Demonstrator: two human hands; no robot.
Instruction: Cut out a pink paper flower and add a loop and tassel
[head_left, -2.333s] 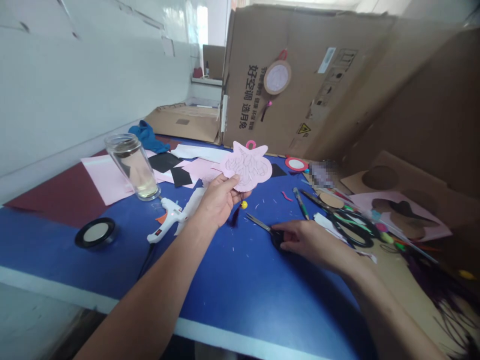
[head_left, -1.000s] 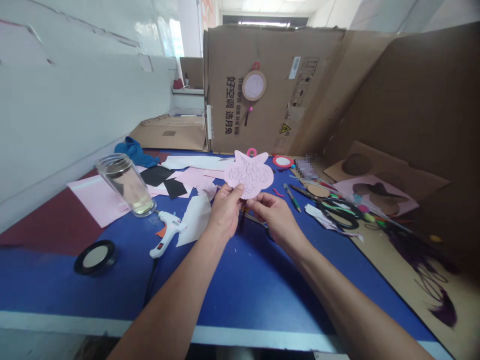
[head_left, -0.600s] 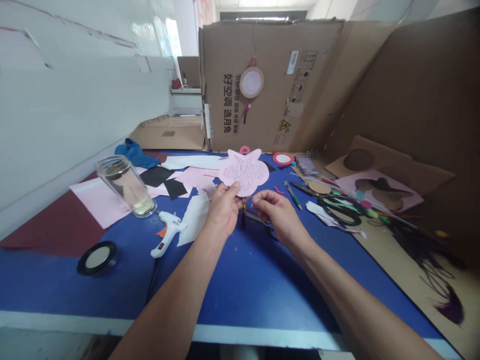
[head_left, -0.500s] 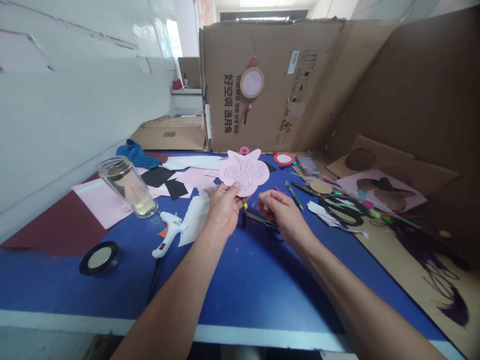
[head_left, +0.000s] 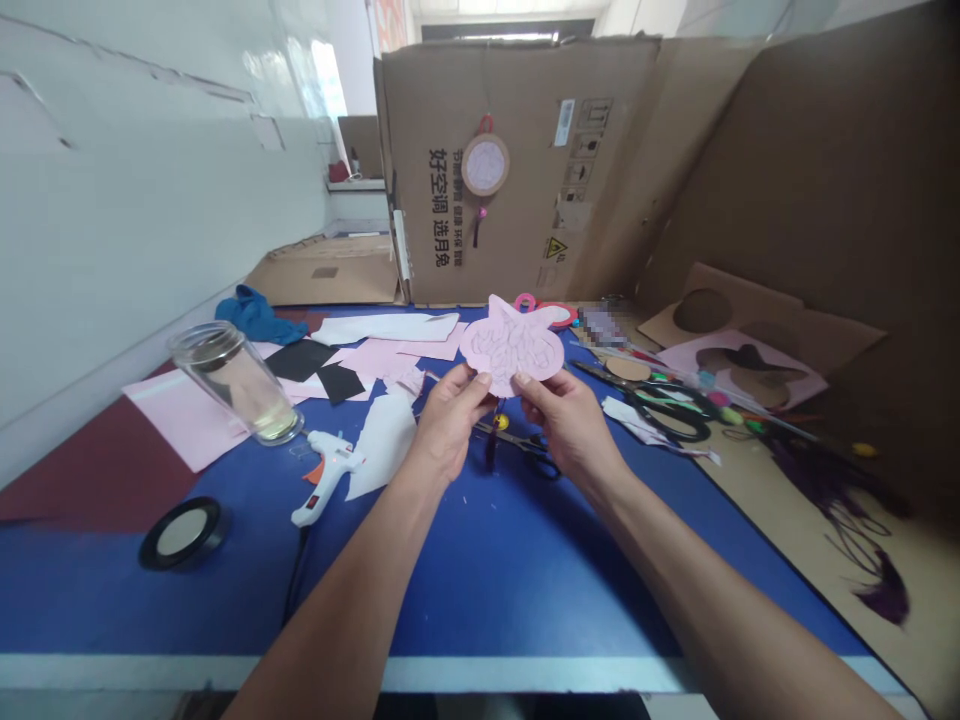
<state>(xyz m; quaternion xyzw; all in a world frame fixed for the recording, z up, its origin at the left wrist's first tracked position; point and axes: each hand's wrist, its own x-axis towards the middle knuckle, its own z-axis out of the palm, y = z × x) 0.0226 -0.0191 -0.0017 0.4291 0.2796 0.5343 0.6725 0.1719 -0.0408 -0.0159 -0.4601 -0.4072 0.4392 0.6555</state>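
A pink scalloped paper cutout (head_left: 511, 345) with two pointed tips and a crinkled middle is raised above the table. My left hand (head_left: 448, 415) pinches its lower left edge, thumb on the front. Gripping the lower right edge is my right hand (head_left: 564, 415), also thumb in front. A pink ring (head_left: 525, 301) shows at the cutout's top. Below it hang a yellow bead (head_left: 502, 423) and a small dark tassel (head_left: 491, 450). Scissors (head_left: 536, 455) lie on the table behind the tassel, partly hidden by my right hand.
Left of my hands are a white glue gun (head_left: 328, 475), a glass jar (head_left: 244, 385) of pale liquid and a black round lid (head_left: 182, 532). Larger scissors (head_left: 667, 405) and purple tassels (head_left: 825, 480) lie right. A cardboard panel (head_left: 600, 200) stands behind with a round ornament (head_left: 485, 165).
My right hand has come up and taken hold of the cutout's right edge. The cutout has shifted right and tilted slightly. The whole view has turned a little.
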